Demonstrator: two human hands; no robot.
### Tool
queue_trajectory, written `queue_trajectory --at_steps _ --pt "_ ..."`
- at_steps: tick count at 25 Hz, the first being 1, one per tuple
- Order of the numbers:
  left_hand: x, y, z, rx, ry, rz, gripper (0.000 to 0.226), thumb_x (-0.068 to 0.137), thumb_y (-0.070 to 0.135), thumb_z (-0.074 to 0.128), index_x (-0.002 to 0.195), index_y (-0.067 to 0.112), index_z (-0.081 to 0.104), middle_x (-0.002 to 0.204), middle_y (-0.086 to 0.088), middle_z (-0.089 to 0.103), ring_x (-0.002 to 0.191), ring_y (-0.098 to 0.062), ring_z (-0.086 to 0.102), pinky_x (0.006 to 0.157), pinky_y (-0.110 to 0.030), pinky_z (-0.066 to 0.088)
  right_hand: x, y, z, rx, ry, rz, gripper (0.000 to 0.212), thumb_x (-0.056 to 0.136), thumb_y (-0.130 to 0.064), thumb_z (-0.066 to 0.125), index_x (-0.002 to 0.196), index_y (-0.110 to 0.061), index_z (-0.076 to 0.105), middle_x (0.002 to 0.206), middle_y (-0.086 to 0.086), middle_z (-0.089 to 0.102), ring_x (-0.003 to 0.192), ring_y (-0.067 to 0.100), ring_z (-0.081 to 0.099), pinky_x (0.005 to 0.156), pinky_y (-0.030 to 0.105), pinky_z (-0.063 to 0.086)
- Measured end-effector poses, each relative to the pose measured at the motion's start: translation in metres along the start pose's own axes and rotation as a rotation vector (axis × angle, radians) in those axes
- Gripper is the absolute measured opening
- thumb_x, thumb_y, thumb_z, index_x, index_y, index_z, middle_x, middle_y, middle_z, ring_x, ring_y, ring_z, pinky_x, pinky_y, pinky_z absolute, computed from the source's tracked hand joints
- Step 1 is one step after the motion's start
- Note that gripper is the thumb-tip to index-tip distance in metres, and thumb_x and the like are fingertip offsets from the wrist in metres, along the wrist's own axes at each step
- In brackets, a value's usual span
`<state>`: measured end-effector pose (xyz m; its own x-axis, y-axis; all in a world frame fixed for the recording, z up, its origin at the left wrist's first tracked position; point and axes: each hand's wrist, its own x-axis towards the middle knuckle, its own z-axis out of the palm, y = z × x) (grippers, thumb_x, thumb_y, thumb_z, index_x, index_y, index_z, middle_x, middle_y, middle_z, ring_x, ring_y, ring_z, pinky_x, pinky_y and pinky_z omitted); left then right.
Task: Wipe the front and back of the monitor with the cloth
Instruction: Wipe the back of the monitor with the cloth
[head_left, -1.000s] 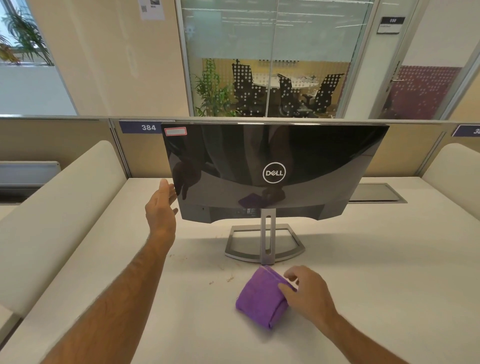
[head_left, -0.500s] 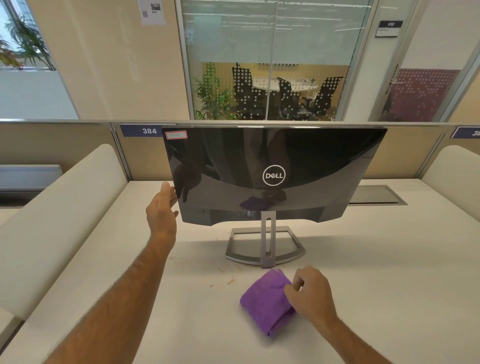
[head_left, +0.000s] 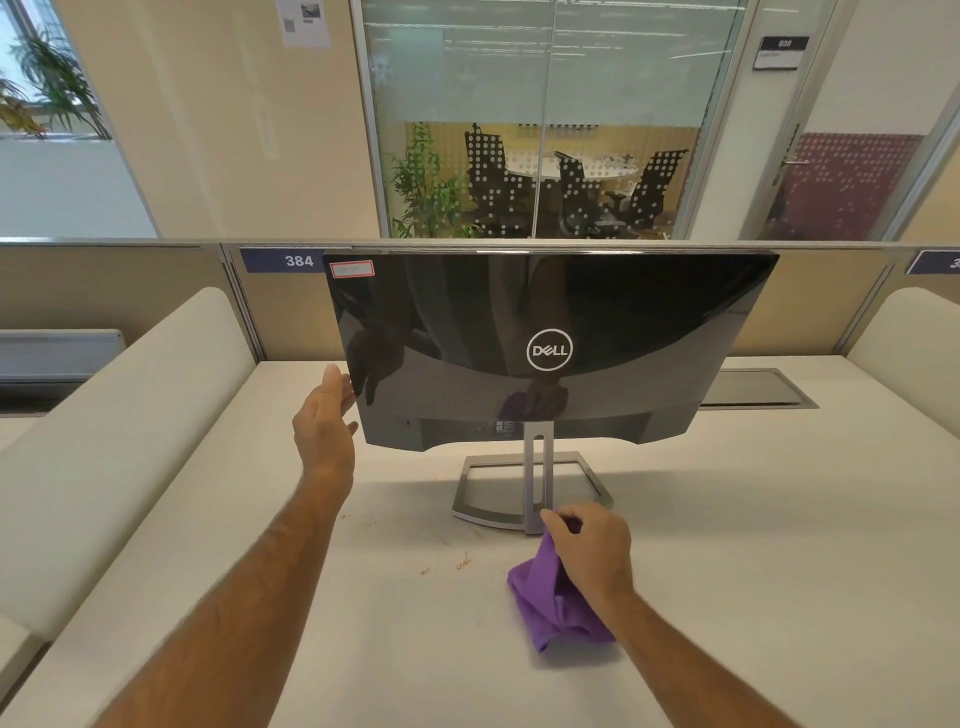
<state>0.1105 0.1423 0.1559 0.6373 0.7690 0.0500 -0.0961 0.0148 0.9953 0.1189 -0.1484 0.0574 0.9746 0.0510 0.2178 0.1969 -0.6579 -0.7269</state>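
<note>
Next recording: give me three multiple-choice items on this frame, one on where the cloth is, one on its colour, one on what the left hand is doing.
1. Where is the cloth?
A. draped over the monitor's top edge
B. over the table, just in front of the monitor stand
C. on the left bench cushion

2. What colour is the cloth?
A. purple
B. yellow
C. white

3. What is the left hand doing?
A. gripping the cloth
B. curled into a fist on the table
C. open, fingers straight, at the monitor's left edge

Answers: 1 B, the right hand pinches it above the table near the stand; 2 A, it is plainly purple; 3 C, the fingers lie straight beside the monitor.
</note>
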Motion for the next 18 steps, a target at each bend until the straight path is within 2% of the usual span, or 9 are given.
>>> queue_trajectory --at_steps 4,7,12,15,18 --pt "0.001 0.000 0.000 0.006 -0.003 0.002 0.061 0.093 0.063 0.039 0.132 0.020 0.058 0.134 0.002 0.061 0.121 -0.021 0.058 0.104 -0.048 0.045 0.008 0.004 0.009 -0.107 -0.103 -0.087 0.023 0.094 -0.028 0.063 0.108 -0.014 0.074 0.100 0.003 0.071 0.083 0.008 0.053 0.078 0.014 0.042" --pt "0.001 -0.001 0.000 0.000 0.005 0.005 0.060 0.094 0.063 0.040 0.131 0.020 0.059 0.133 0.002 0.062 0.120 -0.021 0.058 0.105 -0.048 0.044 0.011 0.004 0.013 -0.160 -0.131 -0.096 0.029 0.096 -0.031 0.059 0.118 -0.014 0.069 0.106 0.002 0.065 0.085 0.007 0.051 0.080 0.012 0.042" --pt "0.002 -0.003 0.000 -0.009 0.008 0.004 0.060 0.093 0.062 0.040 0.130 0.019 0.060 0.132 0.002 0.062 0.119 -0.021 0.059 0.105 -0.049 0.045 0.003 0.006 0.017 -0.334 -0.220 -0.096 0.053 0.094 -0.053 0.052 0.139 -0.026 0.050 0.113 -0.005 0.052 0.096 0.009 0.051 0.086 0.018 0.049" --pt "0.002 -0.003 0.000 -0.010 0.009 0.009 0.059 0.094 0.062 0.041 0.130 0.019 0.059 0.132 0.002 0.062 0.119 -0.020 0.059 0.104 -0.048 0.045 -0.001 0.003 0.022 -0.459 -0.271 -0.026 0.066 0.090 -0.063 0.047 0.148 -0.032 0.035 0.120 -0.005 0.050 0.104 0.011 0.049 0.090 0.026 0.049" --pt "0.001 -0.003 0.000 -0.005 0.004 0.017 0.058 0.095 0.061 0.040 0.131 0.019 0.059 0.133 0.003 0.062 0.119 -0.020 0.058 0.104 -0.047 0.045 -0.003 -0.009 0.035 -0.372 -0.333 0.130 0.074 0.088 -0.059 0.054 0.151 -0.032 0.025 0.123 -0.003 0.049 0.110 0.016 0.049 0.093 0.036 0.045"
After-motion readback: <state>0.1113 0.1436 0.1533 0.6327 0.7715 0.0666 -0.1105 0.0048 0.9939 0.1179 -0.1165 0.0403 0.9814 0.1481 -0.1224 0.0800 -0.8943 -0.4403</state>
